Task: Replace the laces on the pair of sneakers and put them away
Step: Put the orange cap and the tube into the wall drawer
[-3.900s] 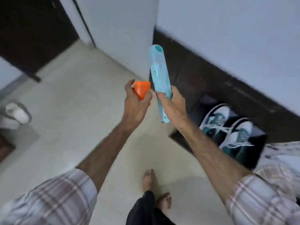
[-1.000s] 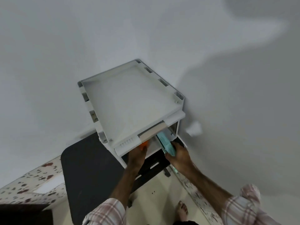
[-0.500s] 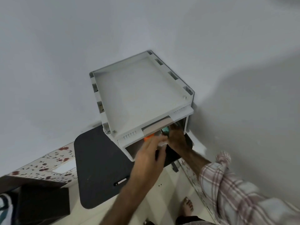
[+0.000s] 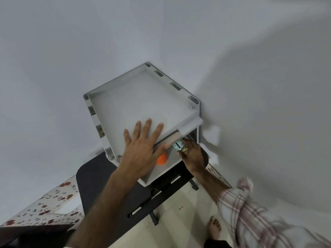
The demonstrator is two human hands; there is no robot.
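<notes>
A grey plastic drawer unit [image 4: 143, 97] stands in the corner of the room, its top drawer [image 4: 161, 173] pulled out. My left hand [image 4: 141, 147] lies flat with spread fingers on the unit's top, its thumb at the drawer's wooden handle [image 4: 173, 138]. An orange cap [image 4: 161, 159] lies in the open drawer. My right hand [image 4: 193, 154] reaches into the drawer's right side and holds the teal spray can [image 4: 179, 145], mostly hidden inside. The sneakers are out of view.
A black stool or table [image 4: 100, 190] stands under and in front of the drawer unit. A floral-patterned surface [image 4: 44, 208] lies at the lower left. White walls meet behind the unit. My bare foot [image 4: 215, 228] stands on the pale tiled floor.
My left hand has let go of the orange cap, which now lies in the drawer, and has moved up flat onto the unit's top. My right hand stays in the drawer with the can.
</notes>
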